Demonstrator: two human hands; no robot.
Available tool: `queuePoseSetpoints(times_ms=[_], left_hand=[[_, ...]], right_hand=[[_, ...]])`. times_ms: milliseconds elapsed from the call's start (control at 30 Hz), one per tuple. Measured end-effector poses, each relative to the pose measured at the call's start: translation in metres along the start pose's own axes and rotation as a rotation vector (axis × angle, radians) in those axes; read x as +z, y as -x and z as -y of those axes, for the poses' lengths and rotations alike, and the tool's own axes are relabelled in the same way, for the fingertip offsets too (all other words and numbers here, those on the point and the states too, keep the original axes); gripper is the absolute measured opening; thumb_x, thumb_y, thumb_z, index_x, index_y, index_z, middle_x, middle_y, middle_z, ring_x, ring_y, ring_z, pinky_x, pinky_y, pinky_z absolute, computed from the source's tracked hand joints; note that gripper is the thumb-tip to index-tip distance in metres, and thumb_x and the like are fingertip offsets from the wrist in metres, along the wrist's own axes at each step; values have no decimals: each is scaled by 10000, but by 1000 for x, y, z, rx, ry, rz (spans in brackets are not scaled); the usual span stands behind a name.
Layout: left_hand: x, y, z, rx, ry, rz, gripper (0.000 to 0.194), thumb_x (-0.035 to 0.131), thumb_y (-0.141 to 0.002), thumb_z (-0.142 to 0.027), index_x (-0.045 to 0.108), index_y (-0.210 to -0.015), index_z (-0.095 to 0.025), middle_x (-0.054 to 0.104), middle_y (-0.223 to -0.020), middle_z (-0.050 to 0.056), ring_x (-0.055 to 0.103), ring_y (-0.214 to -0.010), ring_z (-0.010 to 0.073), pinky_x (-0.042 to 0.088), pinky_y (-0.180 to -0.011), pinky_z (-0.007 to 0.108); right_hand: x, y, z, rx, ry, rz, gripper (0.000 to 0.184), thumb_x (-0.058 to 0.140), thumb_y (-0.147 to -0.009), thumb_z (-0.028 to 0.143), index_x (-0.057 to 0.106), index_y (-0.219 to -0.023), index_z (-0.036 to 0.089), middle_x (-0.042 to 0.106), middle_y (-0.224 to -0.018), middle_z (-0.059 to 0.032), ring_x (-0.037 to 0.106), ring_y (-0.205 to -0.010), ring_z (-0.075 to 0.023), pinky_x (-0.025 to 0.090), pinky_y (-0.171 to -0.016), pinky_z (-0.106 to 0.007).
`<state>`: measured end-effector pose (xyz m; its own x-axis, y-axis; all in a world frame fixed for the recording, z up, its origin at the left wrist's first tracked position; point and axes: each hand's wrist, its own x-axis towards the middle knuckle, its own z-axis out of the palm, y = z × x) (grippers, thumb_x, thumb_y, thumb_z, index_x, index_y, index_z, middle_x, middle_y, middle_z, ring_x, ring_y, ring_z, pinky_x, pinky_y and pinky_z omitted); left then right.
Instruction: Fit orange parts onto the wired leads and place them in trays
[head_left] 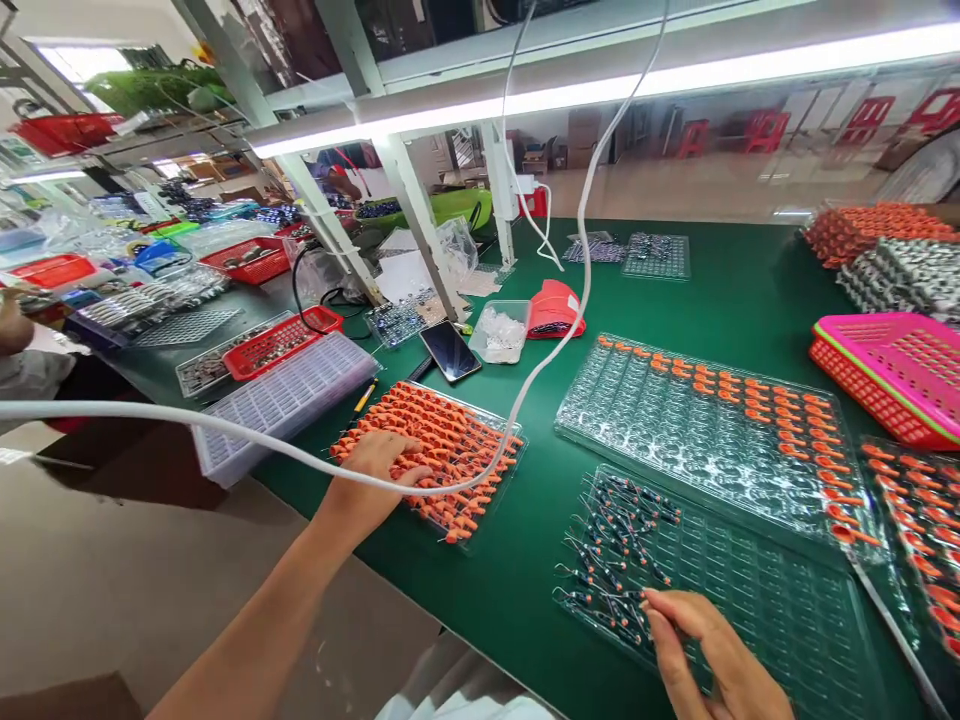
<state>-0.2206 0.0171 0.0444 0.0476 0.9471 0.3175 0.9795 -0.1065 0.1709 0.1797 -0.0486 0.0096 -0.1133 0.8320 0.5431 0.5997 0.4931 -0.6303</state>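
My left hand (379, 465) rests over a tray packed with rows of orange plastic parts (450, 450). Its thumb and forefinger are apart, touching the parts; the other fingertips are partly hidden. At the lower right, my right hand (712, 645) pinches a small dark component with wire leads, mostly covered by the fingertips. Beneath it, many such dark components with orange tips (619, 530) lie loose on the left side of a clear tray (765, 590). Behind that stands a larger clear compartment tray (645, 410), with orange parts filling its right side and far row.
A white cable (589, 190) loops across the view above the left hand. Beyond lie a phone (450, 350), a box of clear pieces (501, 332) and a red cloth bundle (555, 310). Pink and red baskets (892, 380) sit right; a metal tool (892, 620) lies beside the trays.
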Motion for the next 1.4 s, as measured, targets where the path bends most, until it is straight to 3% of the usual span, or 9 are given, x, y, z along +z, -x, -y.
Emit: queuePoseSetpoints(times_ms=[200, 300, 433, 533, 700, 933, 1133, 1267, 1400], left_hand=[[16, -36, -35, 324, 155, -92, 273, 463, -906, -452, 651, -1011, -284, 694, -1009, 53, 616, -997, 327, 492, -901, 527], [28, -65, -106, 508, 337, -2, 203, 548, -907, -413, 646, -1053, -313, 687, -1013, 11, 624, -955, 276, 519, -835, 444], [45, -98, -234, 867, 453, 217, 165, 524, -951, -250, 674, -1014, -226, 688, -970, 50, 615, -902, 224, 493, -818, 386], [69, -117, -315, 941, 495, 345, 151, 596, -916, -222, 684, -1031, -181, 687, -979, 82, 617, -939, 237, 488, -832, 377], [112, -130, -395, 958, 471, 442, 148, 617, -877, -192, 714, -986, -169, 689, -952, 90, 633, -926, 243, 496, -786, 340], [139, -128, -419, 930, 447, 511, 166, 564, -833, -130, 721, -882, -146, 675, -921, 106, 642, -842, 241, 490, -699, 320], [127, -125, -422, 922, 497, 471, 132, 558, -853, -136, 689, -859, -121, 654, -903, 126, 625, -869, 250, 486, -733, 337], [101, -120, -397, 843, 588, 456, 128, 554, -855, -132, 670, -908, -143, 682, -890, 76, 627, -836, 197, 468, -753, 307], [73, -102, -335, 680, 665, 471, 139, 545, -833, -117, 638, -933, -145, 682, -757, 16, 604, -659, 130, 438, -633, 249]], right_hand=[[2, -4, 15, -47, -92, -31, 196, 542, -878, 90, 621, -1024, 193, 710, -826, -34, 679, -730, -152, 552, -688, -279], [4, -8, 20, -61, -92, -25, 185, 533, -871, 112, 612, -1005, 212, 688, -770, -12, 629, -669, -141, 496, -650, -290], [8, -5, 21, -167, -57, 79, 155, 554, -848, 168, 609, -971, 243, 683, -740, 19, 625, -693, -136, 458, -683, -292], [14, 0, 18, -193, 12, 137, 114, 552, -838, 211, 603, -932, 250, 651, -677, 34, 589, -639, -138, 419, -649, -302], [20, 5, 11, -176, 70, 120, 113, 547, -820, 215, 592, -922, 238, 643, -680, 26, 552, -604, -140, 345, -580, -303], [18, 6, 15, -142, 87, 160, 60, 557, -816, 220, 584, -870, 228, 654, -708, 19, 572, -653, -152, 357, -596, -308], [15, 5, 16, -123, 107, 163, 98, 518, -863, 211, 599, -918, 217, 657, -715, 1, 576, -651, -156, 382, -613, -305], [8, 0, 16, -61, 67, 153, 139, 505, -902, 184, 634, -946, 209, 667, -729, -14, 602, -688, -157, 428, -680, -303], [-10, 0, 16, 61, -30, 64, 155, 511, -932, 175, 658, -974, 201, 691, -772, -26, 627, -732, -160, 475, -730, -308]])
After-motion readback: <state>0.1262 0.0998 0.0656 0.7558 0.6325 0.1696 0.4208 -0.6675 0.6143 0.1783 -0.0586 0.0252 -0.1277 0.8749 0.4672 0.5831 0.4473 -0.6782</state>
